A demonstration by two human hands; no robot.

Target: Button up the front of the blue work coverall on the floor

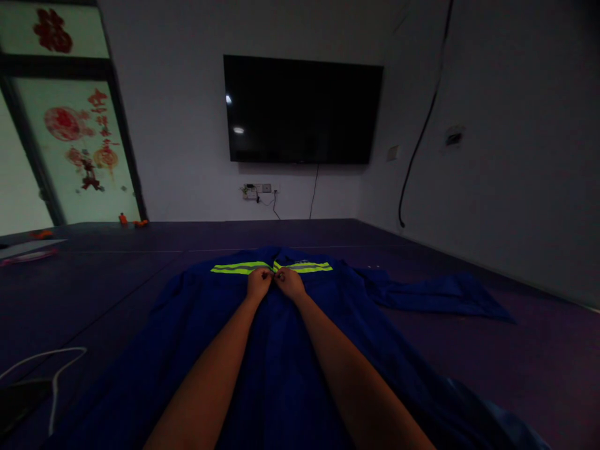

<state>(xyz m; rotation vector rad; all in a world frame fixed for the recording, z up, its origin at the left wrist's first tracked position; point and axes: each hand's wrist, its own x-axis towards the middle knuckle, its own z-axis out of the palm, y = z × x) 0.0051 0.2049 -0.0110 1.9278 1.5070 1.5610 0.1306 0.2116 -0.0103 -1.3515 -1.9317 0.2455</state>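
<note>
A dark blue work jacket [285,331] with yellow-green reflective strips [309,267] lies spread on the purple floor in front of me. Both my arms reach forward over it to the middle of the chest. My left hand [259,282] is closed, its fingers pinching the front edge of the jacket beside the strip. Close against it, my right hand [289,282] is also closed on the front opening. Whatever small fastening lies between the fingertips is too dark to make out. One sleeve [435,297] stretches out to the right.
A television [304,109] hangs on the far wall above sockets [262,189] with wires. Toward the lower left lie a white cable [56,375] and a dark flat object [23,403]. Small orange objects [140,222] sit near the glass door [82,144]. A black cord [424,128] hangs at right.
</note>
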